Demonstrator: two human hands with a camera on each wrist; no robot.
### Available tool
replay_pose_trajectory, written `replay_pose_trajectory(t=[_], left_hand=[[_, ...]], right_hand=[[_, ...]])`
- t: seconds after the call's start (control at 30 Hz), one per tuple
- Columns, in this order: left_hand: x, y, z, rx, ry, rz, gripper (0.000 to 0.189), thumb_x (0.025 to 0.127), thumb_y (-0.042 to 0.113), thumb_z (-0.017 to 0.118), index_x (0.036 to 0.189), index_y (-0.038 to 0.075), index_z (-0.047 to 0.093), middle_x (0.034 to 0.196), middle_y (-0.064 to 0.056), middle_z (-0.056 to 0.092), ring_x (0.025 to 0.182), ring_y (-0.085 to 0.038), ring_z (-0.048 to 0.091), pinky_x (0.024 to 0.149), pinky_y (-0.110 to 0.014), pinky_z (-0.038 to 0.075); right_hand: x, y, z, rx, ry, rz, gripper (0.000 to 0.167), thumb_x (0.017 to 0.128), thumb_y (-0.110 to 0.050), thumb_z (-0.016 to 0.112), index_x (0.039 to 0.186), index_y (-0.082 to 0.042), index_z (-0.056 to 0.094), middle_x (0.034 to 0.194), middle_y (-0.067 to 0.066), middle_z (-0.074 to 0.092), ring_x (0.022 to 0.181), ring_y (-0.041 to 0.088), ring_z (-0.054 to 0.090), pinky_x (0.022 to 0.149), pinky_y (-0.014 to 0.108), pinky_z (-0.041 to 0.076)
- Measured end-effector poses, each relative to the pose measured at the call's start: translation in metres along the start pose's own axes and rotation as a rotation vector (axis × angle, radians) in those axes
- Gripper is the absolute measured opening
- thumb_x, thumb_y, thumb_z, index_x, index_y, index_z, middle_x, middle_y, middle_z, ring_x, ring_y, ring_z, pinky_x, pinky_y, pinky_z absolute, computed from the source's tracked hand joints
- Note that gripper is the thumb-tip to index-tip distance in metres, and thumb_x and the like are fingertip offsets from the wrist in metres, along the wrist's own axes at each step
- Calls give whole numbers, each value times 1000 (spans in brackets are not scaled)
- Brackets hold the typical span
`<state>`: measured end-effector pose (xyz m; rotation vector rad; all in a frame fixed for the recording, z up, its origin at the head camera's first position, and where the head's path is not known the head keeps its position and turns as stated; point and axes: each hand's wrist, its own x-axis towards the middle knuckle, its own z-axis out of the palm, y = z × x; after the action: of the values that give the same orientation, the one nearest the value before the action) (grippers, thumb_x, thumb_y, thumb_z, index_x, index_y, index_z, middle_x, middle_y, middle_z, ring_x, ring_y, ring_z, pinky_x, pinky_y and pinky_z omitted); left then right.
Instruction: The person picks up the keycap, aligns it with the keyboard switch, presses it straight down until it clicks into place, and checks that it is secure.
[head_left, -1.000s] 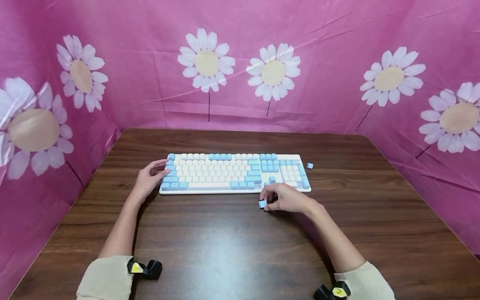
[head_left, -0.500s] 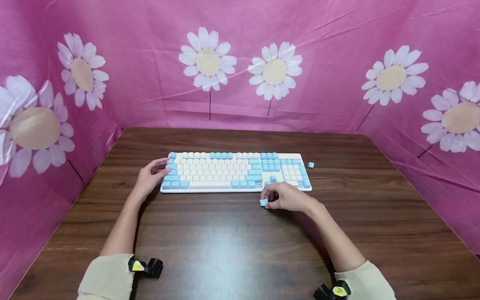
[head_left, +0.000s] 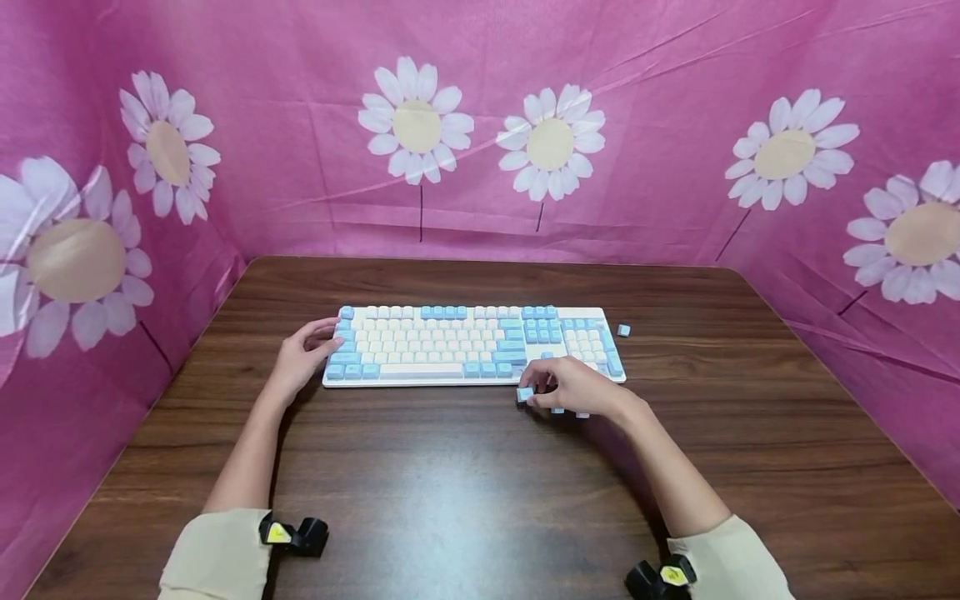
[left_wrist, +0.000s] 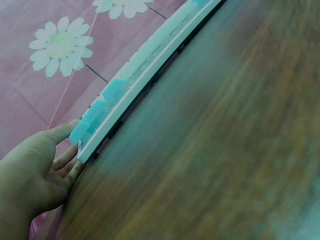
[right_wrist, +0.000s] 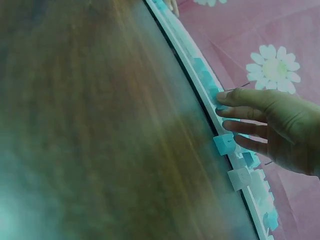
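Keyboard point(head_left: 420, 346) lies just beyond the fingers of the right hand point(head_left: 576, 387), which pinch a light-blue keycap point(head_left: 525, 394), nearly closed; the left hand point(head_left: 295, 362) grips the keyboard's left end between thumb and fingers. Two loose keycaps point(right_wrist: 224, 144) sit near the right fingers.

White-and-blue keyboard point(head_left: 465, 346), brown wood-grained table point(head_left: 450, 475), pink backdrop point(head_left: 660, 208) with white, pale-centred daisies point(head_left: 417, 127)
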<state>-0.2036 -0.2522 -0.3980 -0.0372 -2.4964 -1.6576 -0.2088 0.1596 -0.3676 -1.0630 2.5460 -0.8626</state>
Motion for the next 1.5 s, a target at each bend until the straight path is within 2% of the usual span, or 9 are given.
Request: replay_pose_trajectory(t=[0.07, 0.23, 0.33, 0.4, 0.63, 0.8, 1.07, 1.3, 1.5], left_hand=[[-4, 9, 1, 10, -5, -6, 41, 92, 10, 56, 127, -8, 47, 123, -29, 48, 109, -36, 45, 86, -32, 36], [-5, 8, 2, -12, -4, -7, 42, 91, 10, 57, 128, -8, 46, 123, -29, 48, 110, -36, 45, 86, -31, 35], [2, -7, 1, -9, 2, -5, 44, 91, 16, 59, 128, -4, 48, 123, -26, 50, 110, -32, 46, 86, -31, 36], [4, -11, 1, 3, 6, -4, 44, 91, 18, 59, 129, -3, 48, 123, -25, 50, 109, -31, 46, 87, -32, 36], [6, -13, 1, 13, 4, -18, 45, 91, 23, 59, 129, -1, 49, 124, -23, 49, 110, -31, 45, 90, -38, 35], [6, -13, 1, 8, -5, -18, 46, 91, 23, 59, 129, 0, 48, 125, -22, 48, 113, -32, 44, 93, -43, 33], [7, -13, 1, 8, 3, -2, 45, 91, 21, 60, 128, -2, 49, 124, -23, 50, 112, -32, 45, 91, -37, 35], [4, -9, 1, -6, 3, 14, 45, 91, 18, 60, 129, -3, 48, 123, -25, 50, 112, -34, 46, 89, -34, 35], [5, -12, 1, 8, 10, 1, 45, 91, 20, 60, 128, -2, 49, 123, -24, 51, 109, -32, 47, 88, -32, 36]], right_hand=[[2, 0, -2, -12, 6, -4, 14, 83, -14, 69, 95, -17, 63, 81, -9, 59, 75, 8, 55, 67, 27, 47], [6, 2, -5, -6, 27, -2, 14, 83, -12, 67, 95, -15, 64, 81, -10, 60, 76, 9, 56, 67, 28, 47], [7, 4, -7, 4, 37, 4, 14, 83, -12, 67, 96, -15, 64, 82, -9, 61, 77, 10, 56, 69, 28, 47], [9, 4, -9, 3, 46, 2, 14, 83, -12, 67, 96, -14, 64, 82, -9, 61, 77, 10, 56, 69, 28, 47], [13, 5, -13, -11, 68, -6, 15, 82, -10, 68, 97, -12, 64, 87, -7, 61, 76, 10, 55, 64, 28, 46], [16, 8, -13, -39, 112, -17, 14, 81, -10, 70, 94, -10, 65, 87, -4, 59, 74, 11, 53, 64, 28, 44], [21, 14, -11, -72, 155, -41, 13, 79, -9, 72, 91, -8, 66, 84, -4, 57, 72, 12, 52, 63, 27, 44], [24, 15, -10, -73, 166, -21, 15, 79, -10, 73, 90, -9, 65, 84, -4, 60, 73, 12, 53, 63, 28, 44], [24, 17, -8, -71, 175, -14, 14, 78, -10, 73, 88, -10, 62, 82, -5, 59, 72, 13, 53, 63, 29, 44]])
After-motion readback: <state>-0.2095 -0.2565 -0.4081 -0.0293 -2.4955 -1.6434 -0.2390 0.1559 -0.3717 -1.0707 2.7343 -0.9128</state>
